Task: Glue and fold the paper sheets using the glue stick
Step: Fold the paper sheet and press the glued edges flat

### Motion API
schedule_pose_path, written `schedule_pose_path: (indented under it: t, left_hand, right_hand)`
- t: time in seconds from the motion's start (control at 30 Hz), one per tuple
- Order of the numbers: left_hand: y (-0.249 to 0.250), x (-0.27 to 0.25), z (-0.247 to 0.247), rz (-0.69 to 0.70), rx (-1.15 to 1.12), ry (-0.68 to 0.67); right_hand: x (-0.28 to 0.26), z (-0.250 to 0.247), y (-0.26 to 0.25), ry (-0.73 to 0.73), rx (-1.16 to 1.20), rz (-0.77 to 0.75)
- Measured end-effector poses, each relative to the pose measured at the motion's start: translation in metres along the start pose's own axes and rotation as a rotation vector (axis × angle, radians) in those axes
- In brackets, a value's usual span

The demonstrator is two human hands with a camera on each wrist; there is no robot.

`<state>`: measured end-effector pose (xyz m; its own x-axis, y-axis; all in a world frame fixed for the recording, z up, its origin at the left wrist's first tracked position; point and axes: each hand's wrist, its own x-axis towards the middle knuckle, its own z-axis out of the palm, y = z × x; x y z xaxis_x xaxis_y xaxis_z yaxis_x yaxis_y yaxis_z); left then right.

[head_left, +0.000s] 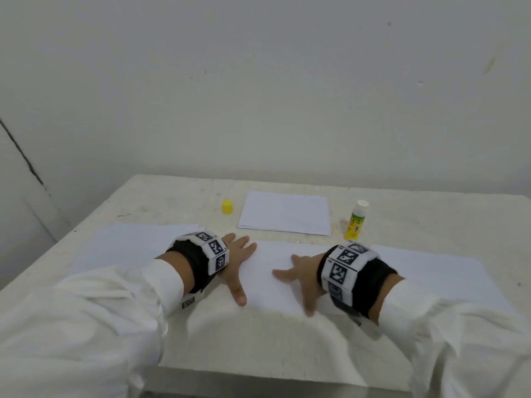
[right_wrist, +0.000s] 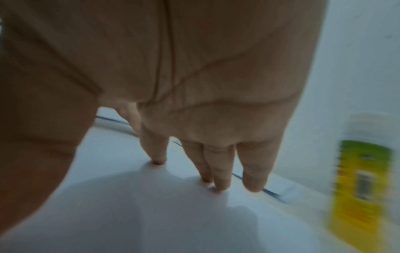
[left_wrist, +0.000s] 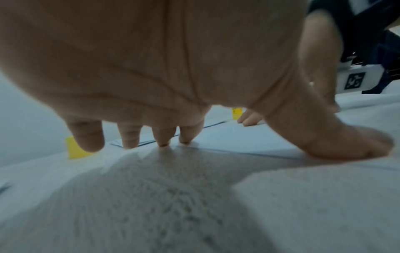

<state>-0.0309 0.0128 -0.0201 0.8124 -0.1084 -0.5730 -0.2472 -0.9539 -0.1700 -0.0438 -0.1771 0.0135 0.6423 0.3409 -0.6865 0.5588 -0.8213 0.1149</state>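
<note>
Two hands, left (head_left: 234,255) and right (head_left: 301,271), press flat-fingered on one sheet (head_left: 275,280); one glue stick (head_left: 356,219); one yellow cap (head_left: 227,207).

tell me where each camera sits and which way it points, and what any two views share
Head: worn on the head, looking down at the table; shows both sleeves, left hand and right hand flat on paper.
Left wrist: looks along left fingers toward yellow cap.
Right wrist: looks along right fingers.
Shared: glue stick, head and right wrist.
</note>
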Motion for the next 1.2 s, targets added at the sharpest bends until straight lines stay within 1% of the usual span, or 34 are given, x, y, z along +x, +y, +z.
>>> schedule_pose_path:
  t: [0.07, 0.13, 0.17, 0.23, 0.3, 0.37, 0.5, 0.57, 0.63, 0.77, 0.87, 0.97, 1.07, 1.2]
  left_hand:
    - [0.001, 0.0, -0.001, -0.01, 0.03, 0.004]
    - [0.001, -0.001, -0.001, -0.011, 0.044, 0.015]
    - [0.002, -0.001, -0.001, -0.011, 0.047, 0.026]
    - [0.002, -0.002, -0.001, -0.006, 0.047, 0.049]
    - [0.001, -0.001, 0.0, 0.001, 0.051, 0.057]
    - [0.001, 0.0, 0.0, 0.005, 0.065, 0.066]
    - [0.001, 0.0, -0.001, 0.019, 0.081, 0.072]
    - [0.001, -0.001, -0.002, 0.016, 0.079, 0.062]
    - [0.003, -0.001, -0.004, 0.007, 0.073, 0.053]
    - [0.007, -0.003, -0.01, -0.007, 0.048, 0.069]
    - [0.011, -0.007, -0.013, -0.018, -0.086, 0.099]
    - [0.012, -0.013, -0.013, -0.034, -0.34, 0.106]
    - [0.013, -0.023, -0.011, -0.028, -0.601, 0.129]
    - [0.014, -0.033, -0.002, -0.037, -0.902, 0.201]
  right_hand:
    - [0.008, -0.004, -0.027, 0.008, -0.044, -0.092]
    - [0.015, -0.009, -0.053, 0.079, -0.097, -0.134]
    - [0.016, -0.012, -0.06, 0.121, -0.102, -0.157]
    - [0.025, -0.014, -0.06, 0.149, -0.109, -0.177]
    - [0.033, -0.011, -0.044, 0.116, -0.114, -0.138]
    - [0.033, -0.006, -0.019, 0.081, -0.06, -0.069]
    - [0.01, 0.01, 0.041, 0.033, 0.02, 0.053]
    - [0.002, 0.019, 0.063, 0.027, 0.035, 0.103]
    - [-0.003, 0.026, 0.073, 0.018, 0.037, 0.137]
    - [0.0, 0.026, 0.072, 0.03, 0.023, 0.16]
    - [0.004, 0.025, 0.069, 0.036, 0.02, 0.189]
    - [0.006, 0.029, 0.069, 0.042, 0.031, 0.214]
    - [0.002, 0.031, 0.068, 0.079, 0.037, 0.2]
    - [-0.01, 0.03, 0.063, 0.101, 0.136, 0.152]
